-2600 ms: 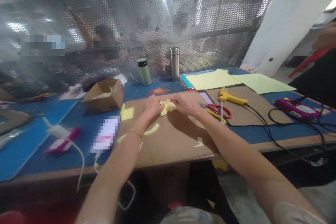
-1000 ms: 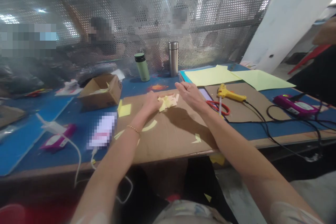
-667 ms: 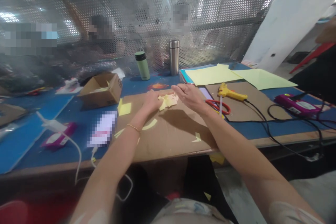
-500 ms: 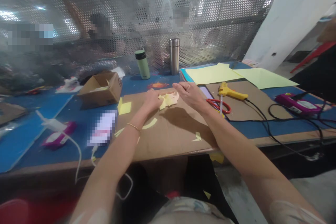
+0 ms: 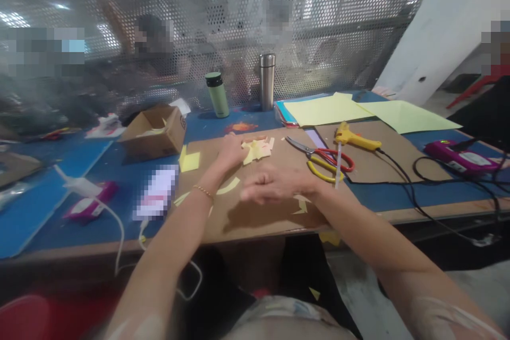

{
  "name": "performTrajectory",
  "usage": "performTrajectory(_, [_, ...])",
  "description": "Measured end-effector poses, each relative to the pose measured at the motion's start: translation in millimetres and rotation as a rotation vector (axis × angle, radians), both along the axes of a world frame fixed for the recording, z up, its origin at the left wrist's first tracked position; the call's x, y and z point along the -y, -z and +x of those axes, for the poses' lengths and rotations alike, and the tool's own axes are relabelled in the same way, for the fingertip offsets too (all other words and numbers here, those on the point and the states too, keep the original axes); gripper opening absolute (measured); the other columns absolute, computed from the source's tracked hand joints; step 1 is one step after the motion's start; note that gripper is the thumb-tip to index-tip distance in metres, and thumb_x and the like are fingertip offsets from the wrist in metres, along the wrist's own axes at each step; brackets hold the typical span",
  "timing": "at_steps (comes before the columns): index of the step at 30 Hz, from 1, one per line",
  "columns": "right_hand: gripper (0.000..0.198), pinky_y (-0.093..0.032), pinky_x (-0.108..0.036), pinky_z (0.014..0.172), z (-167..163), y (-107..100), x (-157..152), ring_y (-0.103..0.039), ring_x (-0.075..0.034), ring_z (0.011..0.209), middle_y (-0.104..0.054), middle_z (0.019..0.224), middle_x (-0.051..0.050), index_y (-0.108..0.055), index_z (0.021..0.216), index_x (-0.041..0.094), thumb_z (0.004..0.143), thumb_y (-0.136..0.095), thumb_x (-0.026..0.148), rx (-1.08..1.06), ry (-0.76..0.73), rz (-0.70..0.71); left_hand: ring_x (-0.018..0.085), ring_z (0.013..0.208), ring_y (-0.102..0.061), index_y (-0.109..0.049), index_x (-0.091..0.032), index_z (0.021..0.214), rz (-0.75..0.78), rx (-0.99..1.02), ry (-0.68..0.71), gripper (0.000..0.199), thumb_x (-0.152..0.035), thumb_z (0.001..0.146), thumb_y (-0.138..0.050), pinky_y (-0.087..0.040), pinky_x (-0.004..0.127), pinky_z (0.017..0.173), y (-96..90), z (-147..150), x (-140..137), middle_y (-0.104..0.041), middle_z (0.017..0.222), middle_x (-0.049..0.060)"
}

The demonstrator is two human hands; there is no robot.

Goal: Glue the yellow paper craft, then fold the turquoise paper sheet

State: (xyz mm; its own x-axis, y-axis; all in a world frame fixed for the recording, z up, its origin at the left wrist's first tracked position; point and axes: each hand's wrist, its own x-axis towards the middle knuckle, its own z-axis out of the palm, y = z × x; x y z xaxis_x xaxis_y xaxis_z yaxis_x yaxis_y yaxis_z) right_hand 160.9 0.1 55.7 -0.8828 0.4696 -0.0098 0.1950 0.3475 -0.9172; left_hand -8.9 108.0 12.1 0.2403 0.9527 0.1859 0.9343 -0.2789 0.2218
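Note:
My left hand [image 5: 232, 153] rests on the brown cardboard sheet [image 5: 263, 220], its fingers closed at the left edge of a small yellow cut-paper piece [image 5: 256, 152]. That piece has a jagged outline and lies partly raised from the board. Slightly blurred, my right hand [image 5: 273, 183] hovers over the cardboard nearer to me, fingers curled in; anything inside them is hidden. Below and left of the paper piece lies a curved yellow strip [image 5: 230, 186]. Scissors [image 5: 308, 150] with red handles and a yellow-handled tool [image 5: 323, 170] lie right of my right hand.
A yellow glue gun [image 5: 354, 138] trails a black cord on the right. Yellow sheets [image 5: 326, 110] lie behind it. A green flask [image 5: 217, 96] and a steel flask [image 5: 267, 84] stand at the back. To the left are an open carton [image 5: 159, 135] and a phone [image 5: 157, 191].
My right hand has moved left and toward me, from beside the paper piece to over the front of the cardboard, uncovering the scissors. My left hand has stayed at the paper piece.

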Motion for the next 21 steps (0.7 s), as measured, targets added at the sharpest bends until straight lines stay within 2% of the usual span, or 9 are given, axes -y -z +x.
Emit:
performTrajectory(3, [0.043,-0.047,-0.022,0.056,-5,-4,9,-0.055,-0.009,0.050,-0.064,0.063,0.002,-0.065,0.071,0.019,0.093,-0.063,0.055,0.210,-0.242,-0.174,0.027,0.096,-0.060,-0.080,-0.019,0.099,-0.005,0.001,-0.005,0.023,-0.018,0.087,-0.060,-0.047,0.033,0.089,-0.4,0,1,-0.064,0.094,0.012])
performTrajectory(5, [0.042,-0.047,-0.021,0.056,-6,-3,6,-0.057,-0.008,0.051,-0.069,0.067,0.000,-0.070,0.076,0.018,0.094,-0.063,0.055,0.231,-0.194,-0.137,0.027,0.099,-0.060,-0.079,-0.018,0.100,-0.009,0.003,-0.006,0.022,-0.018,0.087,-0.061,-0.047,0.033,0.090,-1.0,1,1,-0.064,0.097,0.013])
performTrajectory(7, [0.044,-0.044,-0.020,0.053,-2,2,-5,-0.056,-0.009,0.050,-0.067,0.063,0.000,-0.068,0.073,0.017,0.096,-0.060,0.054,0.158,0.003,-0.023,0.027,0.100,-0.060,-0.079,-0.018,0.100,-0.014,0.005,0.004,0.021,-0.020,0.088,-0.061,-0.047,0.033,0.090,-1.2,1,1,-0.064,0.096,0.012])
performTrajectory(10, [0.039,-0.039,-0.021,0.051,10,13,-34,-0.055,-0.010,0.050,-0.064,0.059,0.001,-0.064,0.070,0.018,0.100,-0.054,0.041,0.065,0.448,0.231,0.028,0.099,-0.060,-0.079,-0.017,0.096,-0.009,0.005,0.006,0.020,-0.022,0.089,-0.060,-0.048,0.035,0.092,0.1,1,0,-0.064,0.093,0.012])
performTrajectory(12, [0.036,-0.036,-0.023,0.053,19,20,-54,-0.055,-0.011,0.054,-0.066,0.061,-0.001,-0.064,0.067,0.017,0.099,-0.052,0.029,0.184,0.772,0.426,0.029,0.099,-0.060,-0.079,-0.016,0.095,0.002,0.006,-0.008,0.020,-0.021,0.088,-0.060,-0.048,0.038,0.093,1.5,1,-1,-0.065,0.094,0.014])
performTrajectory(13, [0.033,-0.035,-0.024,0.055,24,23,-62,-0.057,-0.013,0.057,-0.068,0.064,-0.003,-0.066,0.067,0.017,0.097,-0.053,0.024,0.290,0.877,0.511,0.029,0.099,-0.060,-0.078,-0.016,0.095,0.007,0.010,-0.013,0.020,-0.020,0.087,-0.061,-0.048,0.039,0.094,2.0,1,-1,-0.065,0.096,0.014])
performTrajectory(15, [0.028,-0.035,-0.027,0.058,30,27,-73,-0.062,-0.017,0.067,-0.074,0.075,-0.008,-0.072,0.072,0.016,0.093,-0.055,0.018,0.497,1.004,0.617,0.029,0.100,-0.061,-0.078,-0.017,0.094,0.013,0.023,-0.011,0.020,-0.018,0.086,-0.060,-0.049,0.040,0.094,2.6,2,-2,-0.065,0.098,0.014])
performTrajectory(17, [0.025,-0.037,-0.028,0.063,30,30,-78,-0.067,-0.021,0.079,-0.078,0.090,-0.013,-0.078,0.083,0.014,0.092,-0.055,0.016,0.630,1.051,0.644,0.030,0.100,-0.062,-0.078,-0.015,0.090,0.016,0.039,-0.012,0.018,-0.017,0.084,-0.061,-0.050,0.041,0.093,2.2,2,-2,-0.065,0.098,0.015])
performTrajectory(21, [0.026,-0.041,-0.028,0.067,23,36,-78,-0.070,-0.024,0.091,-0.079,0.103,-0.016,-0.081,0.093,0.015,0.092,-0.056,0.019,0.683,1.050,0.607,0.032,0.100,-0.063,-0.075,-0.013,0.080,0.024,0.083,-0.019,0.013,-0.017,0.080,-0.063,-0.051,0.045,0.090,1.1,2,-2,-0.066,0.095,0.017])
